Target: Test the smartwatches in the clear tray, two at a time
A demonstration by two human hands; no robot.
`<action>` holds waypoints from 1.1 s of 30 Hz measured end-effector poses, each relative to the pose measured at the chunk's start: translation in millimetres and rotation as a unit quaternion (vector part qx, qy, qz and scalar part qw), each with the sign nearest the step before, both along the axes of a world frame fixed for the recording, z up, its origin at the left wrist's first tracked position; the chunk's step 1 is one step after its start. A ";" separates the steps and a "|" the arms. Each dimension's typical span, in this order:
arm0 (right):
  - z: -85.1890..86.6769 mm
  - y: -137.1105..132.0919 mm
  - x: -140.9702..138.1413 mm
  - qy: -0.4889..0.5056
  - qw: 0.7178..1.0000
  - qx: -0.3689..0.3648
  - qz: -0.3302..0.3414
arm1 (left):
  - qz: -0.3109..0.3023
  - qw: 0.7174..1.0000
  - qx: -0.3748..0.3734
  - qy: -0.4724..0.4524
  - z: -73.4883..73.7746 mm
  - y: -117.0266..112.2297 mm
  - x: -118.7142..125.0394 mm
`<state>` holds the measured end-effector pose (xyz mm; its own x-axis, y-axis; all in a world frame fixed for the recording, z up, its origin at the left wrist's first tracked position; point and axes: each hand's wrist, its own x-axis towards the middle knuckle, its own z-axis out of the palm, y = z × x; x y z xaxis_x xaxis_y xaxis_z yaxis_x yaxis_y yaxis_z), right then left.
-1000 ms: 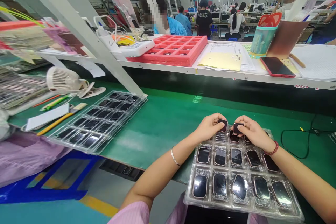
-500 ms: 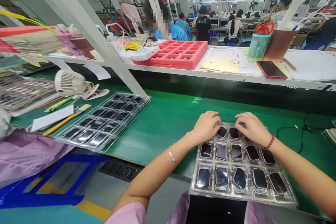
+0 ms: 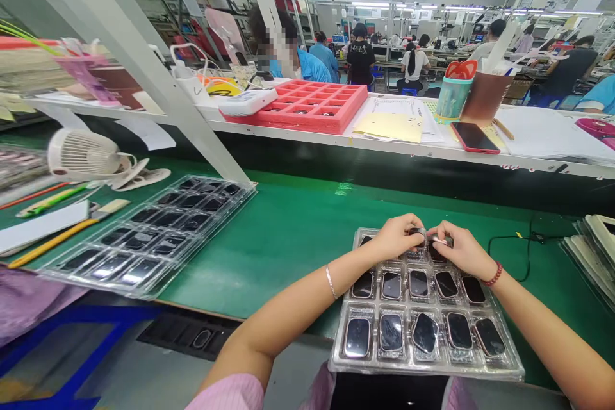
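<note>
A clear plastic tray (image 3: 418, 362) in front of me holds rows of smartwatch cases with dark screens and thin metal rims. Some sit tilted in their pockets. Over the far row, my left hand (image 3: 400, 237) pinches a dark smartwatch case (image 3: 419, 237) between thumb and fingers. Close beside it, my right hand (image 3: 459, 248) is closed on another smartwatch case (image 3: 442, 241), of which mainly a light metal edge shows. The fingers cover much of both pieces and hide part of the far row.
A second clear tray (image 3: 161, 288) of dark screens lies to the left, near a small fan (image 3: 86, 155) and a yellow-handled brush (image 3: 57, 242). Across the back runs a shelf with a red foam tray (image 3: 336, 122) and a phone (image 3: 475, 138). Stacked trays (image 3: 593, 262) stand at right.
Both hands have closed in toward each other over the far row and now hold smartwatch cases lifted from the tray's pockets. The camera view has turned slightly right.
</note>
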<state>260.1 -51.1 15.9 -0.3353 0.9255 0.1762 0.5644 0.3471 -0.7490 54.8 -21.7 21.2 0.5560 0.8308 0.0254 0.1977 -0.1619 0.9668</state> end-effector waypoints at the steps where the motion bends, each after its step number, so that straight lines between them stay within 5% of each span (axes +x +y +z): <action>1: -0.7 3.7 -6.6 0.058 0.998 -0.004 -0.019 | 0.018 0.999 -0.036 -0.027 -0.7 3.8 -1.2; 8: -6.6 31.2 -47.3 0.267 0.955 -0.075 -0.106 | 0.127 0.980 -0.082 -0.129 -6.4 36.5 -17.7; 13: -6.5 38.2 -39.4 0.369 0.901 -0.219 -0.061 | 0.077 0.963 -0.178 -0.188 -5.5 36.3 -33.1; 17: -7.9 38.2 -27.4 0.431 0.862 -0.267 -0.007 | 0.029 0.956 -0.206 -0.205 -3.7 29.7 -37.3; 24: -7.1 35.3 -26.7 0.412 0.866 -0.281 0.036 | 0.022 0.963 -0.188 -0.192 -7.4 29.5 -36.6; 33: -20.6 36.7 -30.3 0.386 0.884 -0.265 0.013 | 0.074 0.976 -0.153 -0.133 -6.6 24.8 -32.3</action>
<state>229.8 -14.4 -4.7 -0.3273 0.9402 -0.0939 -0.1881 -0.1622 -0.9687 22.5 3.1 14.6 0.4376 0.8924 -0.1098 -0.0683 0.1548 0.9856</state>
